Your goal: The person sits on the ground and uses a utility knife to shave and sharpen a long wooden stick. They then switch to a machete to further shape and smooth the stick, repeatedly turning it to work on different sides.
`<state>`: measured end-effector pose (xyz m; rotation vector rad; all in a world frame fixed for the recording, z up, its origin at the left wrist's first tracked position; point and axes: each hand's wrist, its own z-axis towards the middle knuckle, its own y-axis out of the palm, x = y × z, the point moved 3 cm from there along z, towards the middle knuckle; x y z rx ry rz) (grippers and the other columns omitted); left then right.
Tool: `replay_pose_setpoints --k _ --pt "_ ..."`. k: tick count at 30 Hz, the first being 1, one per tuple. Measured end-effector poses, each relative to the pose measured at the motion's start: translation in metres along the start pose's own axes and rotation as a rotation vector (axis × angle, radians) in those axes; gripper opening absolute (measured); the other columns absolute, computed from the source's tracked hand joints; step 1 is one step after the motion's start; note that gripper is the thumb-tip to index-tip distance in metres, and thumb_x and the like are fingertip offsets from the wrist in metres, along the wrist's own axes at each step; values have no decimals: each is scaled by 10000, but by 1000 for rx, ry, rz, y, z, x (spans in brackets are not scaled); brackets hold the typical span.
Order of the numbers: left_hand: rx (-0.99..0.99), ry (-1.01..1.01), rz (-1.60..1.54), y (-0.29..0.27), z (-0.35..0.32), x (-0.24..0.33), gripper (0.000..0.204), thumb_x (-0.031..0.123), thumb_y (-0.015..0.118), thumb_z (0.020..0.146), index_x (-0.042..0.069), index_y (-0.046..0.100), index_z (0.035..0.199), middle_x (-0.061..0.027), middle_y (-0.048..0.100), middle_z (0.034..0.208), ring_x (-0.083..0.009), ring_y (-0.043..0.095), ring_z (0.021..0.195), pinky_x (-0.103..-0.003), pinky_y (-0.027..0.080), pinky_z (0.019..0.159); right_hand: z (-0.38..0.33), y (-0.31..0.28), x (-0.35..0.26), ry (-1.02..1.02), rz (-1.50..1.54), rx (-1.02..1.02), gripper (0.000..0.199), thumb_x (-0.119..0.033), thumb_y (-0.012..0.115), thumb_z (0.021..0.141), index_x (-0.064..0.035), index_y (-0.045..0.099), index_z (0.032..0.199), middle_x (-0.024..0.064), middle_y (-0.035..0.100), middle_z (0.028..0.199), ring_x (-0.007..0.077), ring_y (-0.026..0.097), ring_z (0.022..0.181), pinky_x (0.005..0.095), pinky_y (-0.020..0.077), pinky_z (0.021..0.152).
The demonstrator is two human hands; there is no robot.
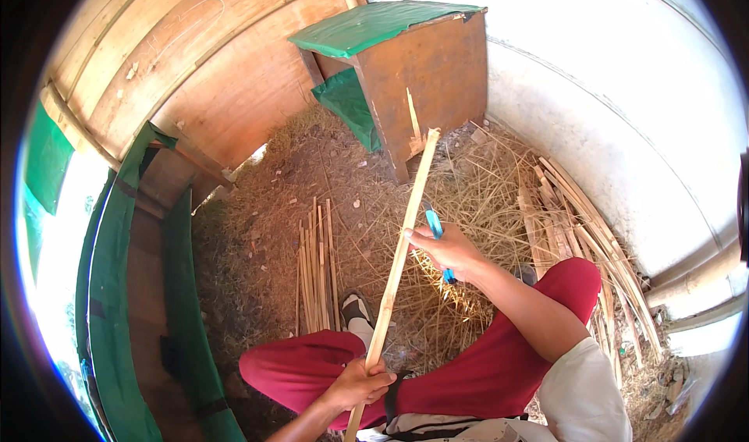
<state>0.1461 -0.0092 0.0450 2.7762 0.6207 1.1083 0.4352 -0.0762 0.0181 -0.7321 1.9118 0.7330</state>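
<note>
A long pale bamboo strip [402,259] slants up and away from my lap across the middle of the view. Near its lower end my left hand [359,385] is closed around it. My right hand [449,251] is closed on a slim blue-handled tool [434,223], which shows above and below the fist; its exact kind cannot be made out. The right thumb touches the strip's edge about midway along. My legs in dark red trousers [476,376] are bent on both sides of the strip.
Thin cut strips [316,266] lie left of my shoe [356,309]. Longer bamboo pieces [577,216] are piled along the white wall [616,122] at right. Straw-like shavings [476,177] litter the ground. A brown wooden box [429,75] with green covering stands ahead; green sheeting [117,301] hangs left.
</note>
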Motion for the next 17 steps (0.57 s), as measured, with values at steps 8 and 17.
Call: replay_pose_setpoints --k 8,17 --pt "26 95 55 -5 7 -4 375 0 592 934 154 313 736 36 389 569 -35 333 445 -238 208 378 0 -5 -7 -80 131 54 357 -316 794 831 -5 719 990 84 713 834 65 405 473 271 289 419" --pt "248 381 556 -18 24 -13 349 76 639 924 138 339 756 43 446 611 -41 425 481 -219 315 399 5 -11 -7 -157 99 39 470 -335 788 840 12 670 1136 92 713 860 89 408 472 310 343 456"
